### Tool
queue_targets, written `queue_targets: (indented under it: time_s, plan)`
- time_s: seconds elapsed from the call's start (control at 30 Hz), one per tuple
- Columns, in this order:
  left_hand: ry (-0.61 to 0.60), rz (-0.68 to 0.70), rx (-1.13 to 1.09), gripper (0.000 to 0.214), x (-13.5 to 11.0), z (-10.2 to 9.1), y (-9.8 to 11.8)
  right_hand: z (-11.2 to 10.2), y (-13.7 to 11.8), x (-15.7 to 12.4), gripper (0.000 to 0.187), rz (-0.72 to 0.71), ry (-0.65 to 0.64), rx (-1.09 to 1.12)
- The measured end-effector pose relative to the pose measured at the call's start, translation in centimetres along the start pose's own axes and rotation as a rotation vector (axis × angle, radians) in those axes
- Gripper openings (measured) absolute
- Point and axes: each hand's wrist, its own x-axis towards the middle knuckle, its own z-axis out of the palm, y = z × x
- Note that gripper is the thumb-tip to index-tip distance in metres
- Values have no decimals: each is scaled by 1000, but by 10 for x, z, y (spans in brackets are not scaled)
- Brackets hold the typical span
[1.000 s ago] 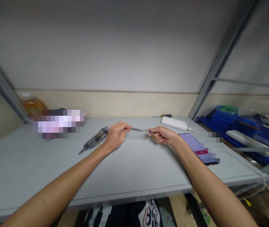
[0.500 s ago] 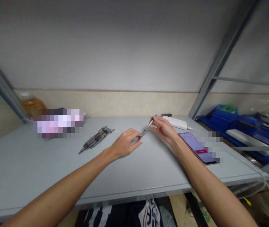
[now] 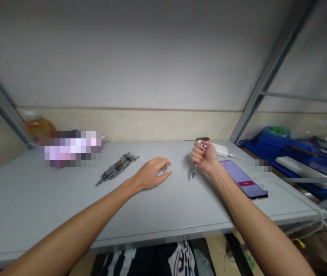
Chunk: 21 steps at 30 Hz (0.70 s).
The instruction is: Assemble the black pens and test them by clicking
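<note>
My right hand (image 3: 205, 156) is wrapped round a pen (image 3: 194, 171) above the desk, its tip pointing down and its top end showing near my thumb. My left hand (image 3: 153, 172) rests on the desk with thumb and fingers apart and nothing between them. To the left of that hand lies a bundle of several grey and black pens (image 3: 116, 168), side by side at a slant.
A phone (image 3: 244, 180) with a lit screen lies beside my right forearm. Behind my right hand are a white power strip (image 3: 221, 150) and a screwdriver (image 3: 202, 139). A blurred-out pinkish object (image 3: 71, 149) and a bottle (image 3: 38, 126) stand back left; blue bins (image 3: 275, 142) are at right.
The pen has left my left hand and is now gripped in my right fist, turned tip down. My right hand has moved slightly right and closed; my left hand stays in place.
</note>
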Motion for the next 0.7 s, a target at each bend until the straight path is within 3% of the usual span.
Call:
queue_targets:
  time_s: [0.3,0.53,0.7]
  plan:
    - [-27,-26,16,15,1,1,-1,3,-2,-1,37,12,-34,-23]
    - [18,-41,-89,10,0,4,-5,3,-2,-1,40,2,-29,-22]
    - [-18,-27,20,12,0,4,-7,2,-2,-1,36,12,-9,38]
